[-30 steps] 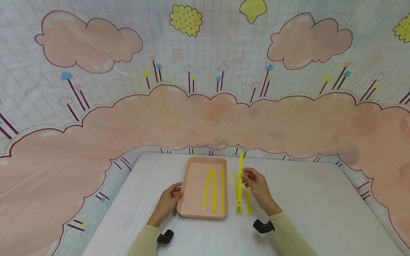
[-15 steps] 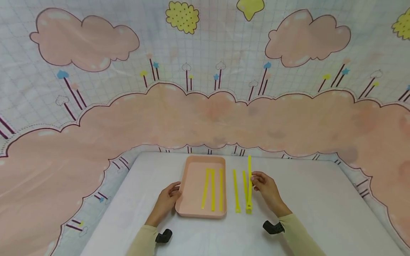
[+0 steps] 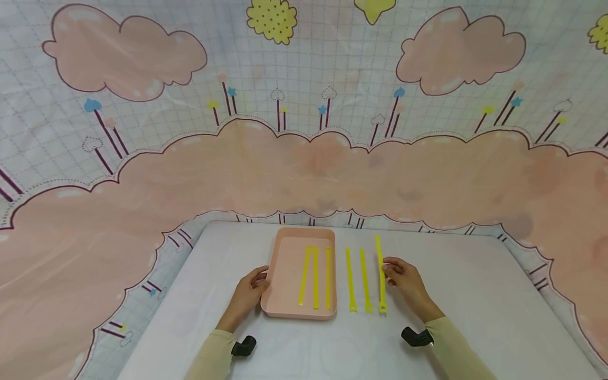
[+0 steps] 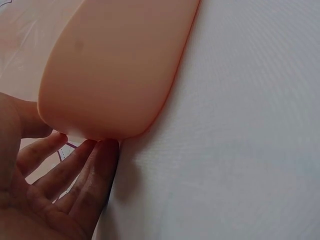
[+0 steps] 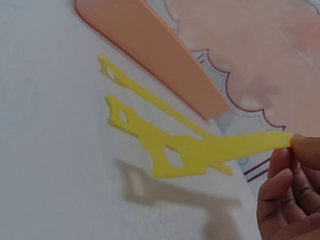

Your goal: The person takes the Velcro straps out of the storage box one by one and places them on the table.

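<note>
My left hand [image 3: 249, 293] holds the left rim of a shallow pink tray [image 3: 285, 274]; in the left wrist view the thumb and fingertips meet the tray's edge. Three yellow straps lie inside the tray, among them the middle strap [image 3: 315, 279]. Right of the tray, my right hand [image 3: 408, 282] pinches a yellow cable tie strap [image 3: 381, 272] with a slotted wide head. In the right wrist view the held strap [image 5: 235, 147] is raised, its shadow below. Two similar straps lie on the table to its left: one strap [image 3: 350, 279] nearer the tray, another strap [image 3: 366, 279] beside it.
The white table [image 3: 304, 348] carries the tray and straps. Behind it hangs a patterned backdrop [image 3: 304, 174] with pink clouds, meeting the table's far edge. Each wrist wears a black camera, such as the right wrist's camera [image 3: 416, 336].
My right hand has moved rightward with the pinched strap, from over the two loose straps to the right of them. The left hand stays at the tray.
</note>
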The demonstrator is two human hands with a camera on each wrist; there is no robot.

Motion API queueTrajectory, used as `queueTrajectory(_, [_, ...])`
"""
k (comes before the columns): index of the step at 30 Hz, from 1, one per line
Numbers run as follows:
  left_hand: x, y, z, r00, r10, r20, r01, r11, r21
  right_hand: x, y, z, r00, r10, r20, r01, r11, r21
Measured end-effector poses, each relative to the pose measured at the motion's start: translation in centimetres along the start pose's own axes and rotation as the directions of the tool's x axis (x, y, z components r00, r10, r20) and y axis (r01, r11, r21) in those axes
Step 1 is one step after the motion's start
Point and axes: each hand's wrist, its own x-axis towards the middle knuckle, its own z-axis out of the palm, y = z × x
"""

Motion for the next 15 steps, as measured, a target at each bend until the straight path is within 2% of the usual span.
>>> queueTrajectory(9, [-0.2, 0.4, -0.2, 1.0, -0.006, -0.001, 0.006, 1.0, -0.001, 1.2, 0.9, -0.1, 0.996, 0.081, -0.025, -0.083, 0.993, -0.087])
queueTrajectory(15, [-0.3, 0.3, -0.2, 1.0, -0.01, 0.001, 0.01, 1.0, -0.013, 1.5, 1.0, -0.6, 0.995, 0.103, -0.006, -0.103, 0.989, -0.109])
